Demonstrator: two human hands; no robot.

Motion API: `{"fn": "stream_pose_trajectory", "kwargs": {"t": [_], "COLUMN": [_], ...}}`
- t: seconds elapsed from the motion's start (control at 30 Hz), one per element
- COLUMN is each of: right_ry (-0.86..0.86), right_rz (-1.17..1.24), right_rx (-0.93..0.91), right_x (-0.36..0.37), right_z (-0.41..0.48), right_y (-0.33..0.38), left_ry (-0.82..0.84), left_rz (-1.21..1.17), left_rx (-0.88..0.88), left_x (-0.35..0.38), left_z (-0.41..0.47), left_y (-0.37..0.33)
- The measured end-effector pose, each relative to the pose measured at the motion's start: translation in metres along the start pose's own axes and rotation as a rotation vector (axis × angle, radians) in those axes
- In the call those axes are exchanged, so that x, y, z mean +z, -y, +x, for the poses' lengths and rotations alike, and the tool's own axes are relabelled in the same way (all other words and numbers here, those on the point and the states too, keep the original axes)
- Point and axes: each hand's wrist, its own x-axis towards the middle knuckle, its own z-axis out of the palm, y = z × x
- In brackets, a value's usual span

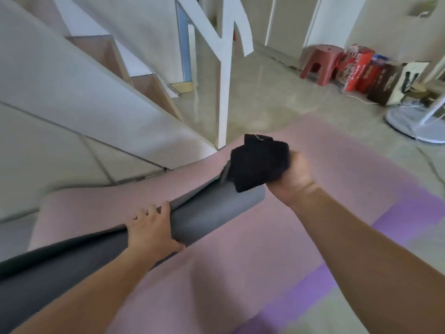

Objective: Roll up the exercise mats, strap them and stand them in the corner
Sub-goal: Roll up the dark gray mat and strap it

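**Both hands on the grey mat roll, strap bunched at its far end**

The grey mat roll (216,210) lay slantwise across a flat pink mat (240,273). Its far end pointed toward the foot of the staircase (72,97) and the white railing post (222,104). The left hand (151,227) sat on the middle of the roll, fingers curled over its far side and thumb on the near side, holding it. At the roll's far end the right hand (295,174) was closed in a fist around a bunched black strap (258,162), which touched the top of the roll. To the right of the roll, a purple mat (313,285) showed along the pink mat's edge. Well beyond the roll's far end, against the wall, stood a red stool (320,63), some boxes (356,68) and a white fan base (414,121).
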Motion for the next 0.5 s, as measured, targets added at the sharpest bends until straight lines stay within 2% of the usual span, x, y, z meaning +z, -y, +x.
{"fn": "stream_pose_trajectory", "kwargs": {"t": [0.1, 0.17, 0.27, 0.33, 0.4, 0.5], "right_ry": [0.072, 0.080, -0.040, -0.155, -0.184, -0.082], "right_rz": [-0.084, -0.225, -0.468, -0.565, -0.641, -0.859], "right_rx": [0.168, 0.315, 0.546, 0.629, 0.611, 0.568], "right_x": [0.030, 0.029, 0.000, -0.019, -0.030, -0.031], "right_z": [0.028, 0.039, 0.039, 0.038, 0.039, 0.044], "right_y": [-0.060, -0.111, -0.173, -0.192, -0.198, -0.202], "left_ry": [0.048, 0.081, 0.110, 0.081, 0.044, -0.073], "left_rz": [0.024, 0.057, 0.086, 0.062, -0.056, -0.466], "left_rx": [0.033, 0.044, 0.021, 0.017, 0.003, -0.074], "left_x": [0.047, 0.076, 0.111, 0.122, 0.127, 0.126], "left_z": [-0.006, -0.010, -0.011, -0.011, -0.013, -0.016], "left_y": [-0.003, -0.006, -0.006, -0.005, -0.004, 0.002]}}
